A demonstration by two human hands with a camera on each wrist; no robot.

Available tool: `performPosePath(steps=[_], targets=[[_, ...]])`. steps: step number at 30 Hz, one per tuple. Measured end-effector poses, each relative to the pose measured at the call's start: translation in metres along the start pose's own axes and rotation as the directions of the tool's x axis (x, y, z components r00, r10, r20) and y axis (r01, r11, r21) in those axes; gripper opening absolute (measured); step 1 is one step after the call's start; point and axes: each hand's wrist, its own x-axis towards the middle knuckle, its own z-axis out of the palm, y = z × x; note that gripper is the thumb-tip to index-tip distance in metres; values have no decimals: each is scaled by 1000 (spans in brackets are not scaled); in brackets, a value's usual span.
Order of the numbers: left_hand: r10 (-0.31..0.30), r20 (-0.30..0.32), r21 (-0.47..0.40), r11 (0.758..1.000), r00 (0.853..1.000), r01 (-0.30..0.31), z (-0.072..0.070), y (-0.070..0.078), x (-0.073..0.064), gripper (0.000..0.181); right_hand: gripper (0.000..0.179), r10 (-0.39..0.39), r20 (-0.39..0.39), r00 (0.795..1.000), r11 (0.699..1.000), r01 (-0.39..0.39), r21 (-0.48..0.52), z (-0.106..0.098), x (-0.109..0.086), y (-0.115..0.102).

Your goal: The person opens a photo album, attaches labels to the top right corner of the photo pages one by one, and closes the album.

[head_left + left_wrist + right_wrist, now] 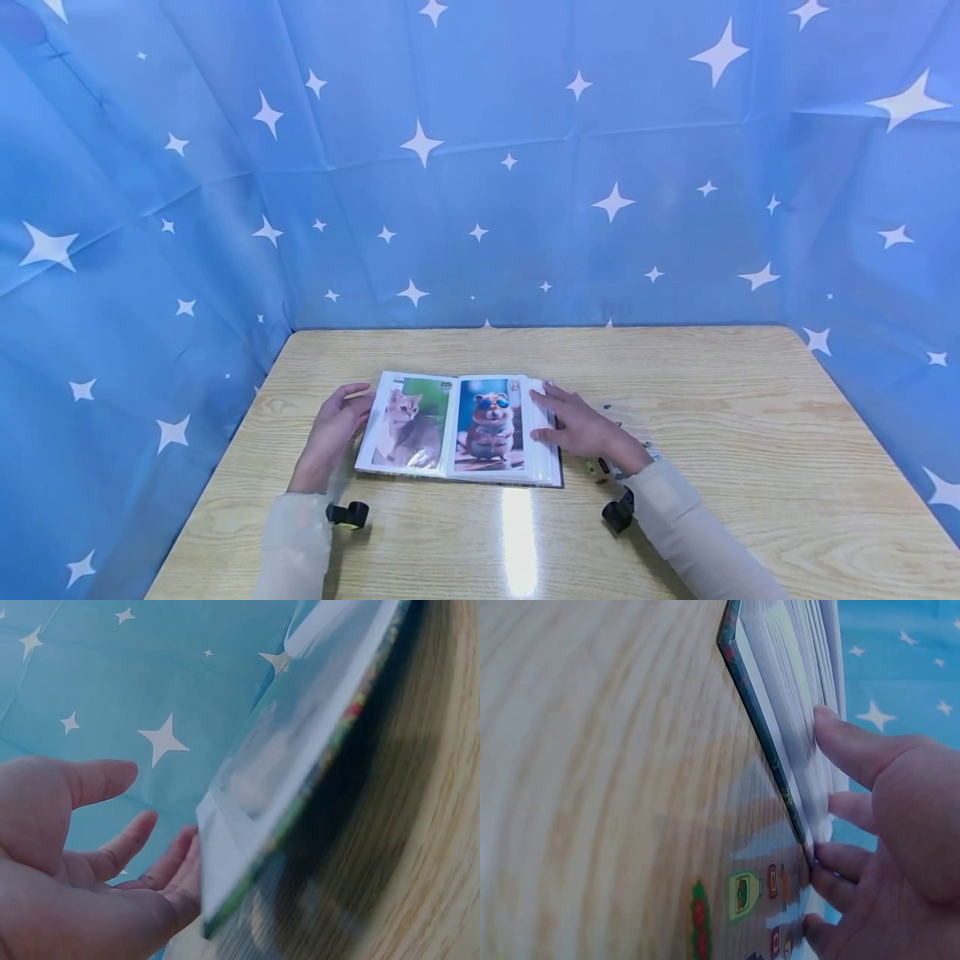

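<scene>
An open photo album (451, 427) lies on the table, with a cat photo (412, 423) on its left page and a photo of a hamster in sunglasses (489, 423) on its right. My left hand (335, 433) is at the album's left edge. In the left wrist view, its fingertips touch the page corner while the thumb (105, 781) stands free, and the cover edge (319, 765) is raised off the wood. Over the right side of the album, my right hand (582, 427) rests with extended fingers. Its thumb (847, 742) touches the stacked page edges (791, 690).
A clear sheet with small colourful stickers (742, 894) lies on the table beside the album, partly under my right forearm. Each wrist carries a small black camera (347, 515). A blue curtain with white stars (525, 167) surrounds the wooden table (720, 392).
</scene>
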Motion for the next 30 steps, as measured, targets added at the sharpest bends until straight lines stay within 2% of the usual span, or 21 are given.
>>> performPosePath(steps=[3,8,20,25,30], targets=[[15,-8,-6,1000,1000,-15,0,1,0,45,74,-7,-1,1000,1000,7,5,0,0,1],[68,19,-16,998,997,-68,1,4,-1,47,74,-1,3,1000,1000,1,13,1,0,2],[161,29,-46,986,987,-159,8,20,-7,53,74,19,7,1000,1000,-19,10,2,1,3],[187,25,-38,982,982,-186,14,27,-9,53,74,9,7,1000,1000,-9,16,0,1,3],[204,34,-17,979,978,-203,24,36,-11,53,74,33,13,999,999,-33,16,1,1,2]])
